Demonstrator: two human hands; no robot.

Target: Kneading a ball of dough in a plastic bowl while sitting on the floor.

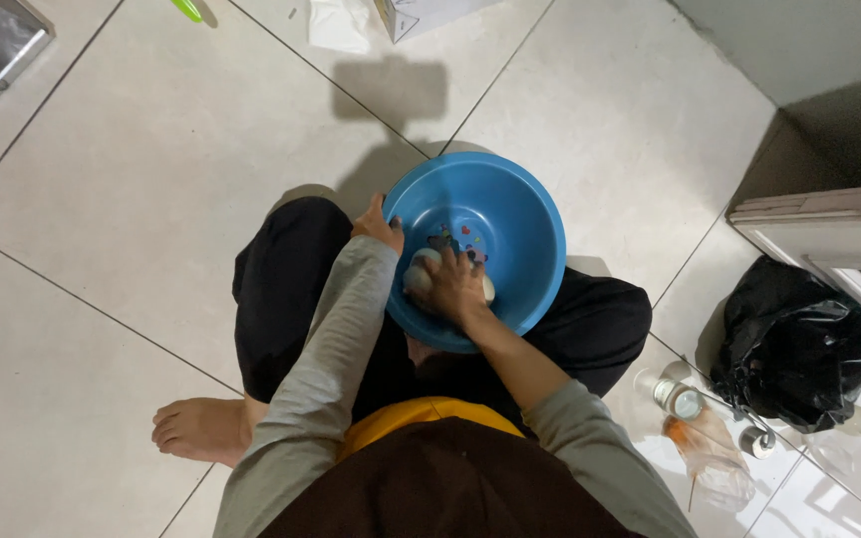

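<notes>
Both hands at blue basin (525,214) on lap: left hand (378,225) fingers gripping rim, right hand (450,286) fingers curled over pale lump (419,273), mostly hidden, kind unclear.

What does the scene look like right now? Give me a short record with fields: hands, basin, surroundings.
left hand: grips the rim of the blue basin
right hand: inside the basin, pressed onto a pale lump
basin: tilted toward the person, resting on their crossed legs
floor: pale tiles
nearby: black plastic bag to the right, small bottles beside it
</notes>
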